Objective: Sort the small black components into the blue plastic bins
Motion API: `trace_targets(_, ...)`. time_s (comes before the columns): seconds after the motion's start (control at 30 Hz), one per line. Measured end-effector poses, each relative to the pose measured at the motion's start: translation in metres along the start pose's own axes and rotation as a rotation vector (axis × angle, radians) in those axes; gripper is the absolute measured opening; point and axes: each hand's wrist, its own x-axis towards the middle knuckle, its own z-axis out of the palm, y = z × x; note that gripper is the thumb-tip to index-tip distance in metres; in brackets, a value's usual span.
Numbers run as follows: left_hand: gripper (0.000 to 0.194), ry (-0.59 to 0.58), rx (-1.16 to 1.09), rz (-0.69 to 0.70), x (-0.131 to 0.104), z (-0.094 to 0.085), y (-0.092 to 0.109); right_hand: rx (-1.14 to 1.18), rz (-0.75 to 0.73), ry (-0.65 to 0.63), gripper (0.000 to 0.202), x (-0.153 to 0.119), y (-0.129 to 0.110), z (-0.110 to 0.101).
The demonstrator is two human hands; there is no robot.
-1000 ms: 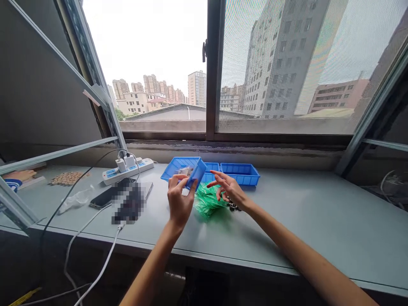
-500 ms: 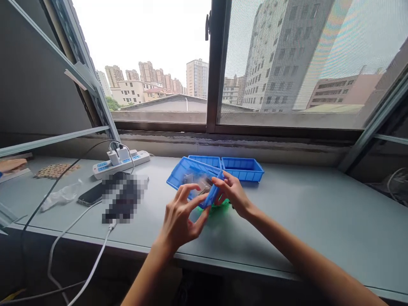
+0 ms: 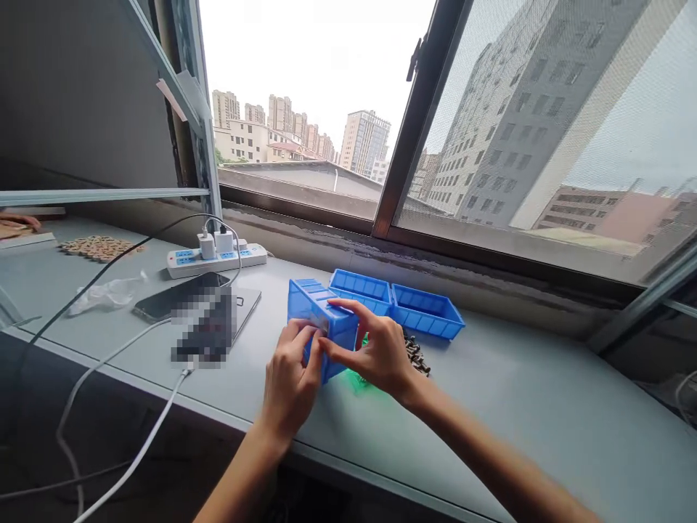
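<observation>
From where I stand, the blue bin (image 3: 342, 330) is right between the two hands, tipped up on edge over the near side of the table (image 3: 490, 392). The left hand (image 3: 291, 374) has it from the left and near side, fingers bent close against the plastic. The right hand (image 3: 384, 356) comes in from the right, its index finger stretched along the top and its thumb low near the left fingertips, so the bin sits within that grip. I can't make out whether its lower edge touches anything. Green plastic (image 3: 356, 381) shows just under the right hand, and a heap of small metal pieces (image 3: 417, 356) lies just beyond that wrist. Behind the hands, toward the window, a second bin (image 3: 362, 287) and a third bin (image 3: 428, 312) stand side by side.
</observation>
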Motion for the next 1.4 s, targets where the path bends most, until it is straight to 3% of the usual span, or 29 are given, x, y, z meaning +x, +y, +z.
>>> trace_targets(0.13, 0.035, 0.154, 0.008, -0.080, -0.002, 0.001, -0.002, -0.127, -0.113, 0.032, 0.050, 0.009, -0.009, 0.006)
trace_targets(0.33, 0.026, 0.229, -0.026, -0.104, -0.003, 0.000, -0.001, -0.270, -0.314, 0.103, 0.045, 0.012, -0.010, 0.009)
trace_targets(0.5, 0.022, 0.158, 0.148, -0.159, -0.003, 0.001, -0.006, -0.365, -0.485, 0.118, 0.040, 0.010, -0.001, 0.009)
trace_targets(0.63, 0.020, 0.100, 0.208, -0.168, -0.001, 0.004, -0.009, -0.375, -0.516, 0.162, 0.036, 0.012, 0.002, 0.004)
trace_targets(0.77, 0.019, 0.060, 0.229, -0.184, -0.001, 0.008, -0.009, -0.355, -0.434, 0.143, 0.039, 0.016, 0.002, -0.007)
trace_targets(1.1, 0.015, 0.017, 0.255, -0.118, 0.000, 0.012, -0.015, -0.104, 0.072, 0.204, 0.047, 0.021, 0.014, -0.030)
trace_targets(1.27, 0.016, 0.138, 0.091, 0.163, 0.005, 0.008, -0.007, 0.221, 0.191, 0.232, 0.047, 0.019, 0.024, -0.036)
trace_targets(1.4, 0.026, 0.133, 0.171, 0.430, 0.010, 0.004, 0.003, 0.518, 0.280, 0.207, 0.047, 0.015, 0.026, -0.038)
